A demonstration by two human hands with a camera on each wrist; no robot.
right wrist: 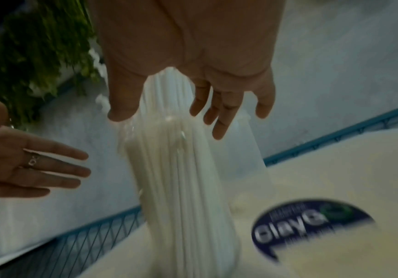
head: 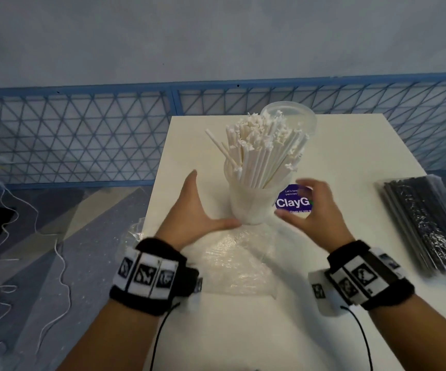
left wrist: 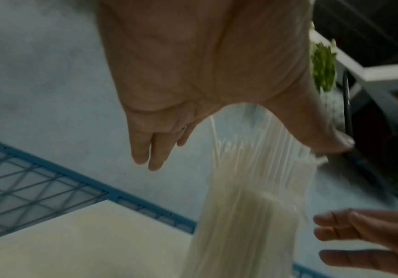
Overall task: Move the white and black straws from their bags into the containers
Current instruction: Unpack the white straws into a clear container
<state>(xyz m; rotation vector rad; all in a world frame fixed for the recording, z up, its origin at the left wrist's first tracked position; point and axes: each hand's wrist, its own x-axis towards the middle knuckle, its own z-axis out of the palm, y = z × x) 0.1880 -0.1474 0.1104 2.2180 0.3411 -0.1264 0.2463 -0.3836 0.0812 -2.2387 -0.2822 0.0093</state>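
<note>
A translucent container (head: 251, 202) stands upright mid-table, packed with white straws (head: 264, 145) that fan out above its rim. My left hand (head: 197, 210) is open on its left, thumb tip near the container's base. My right hand (head: 310, 207) is open on its right, fingers spread, a small gap from the wall. The wrist views show the same container (left wrist: 252, 216) (right wrist: 181, 178) between the two spread hands. The bag of black straws (head: 425, 226) lies at the table's right edge. A second, empty container (head: 291, 116) stands behind the full one.
An empty clear bag (head: 237, 261) lies crumpled on the white table (head: 350, 145) in front of the container. A purple round sticker (head: 294, 202) is on the table by my right hand. A blue mesh fence (head: 82, 135) runs behind the table. White cord (head: 55, 250) lies on the floor at left.
</note>
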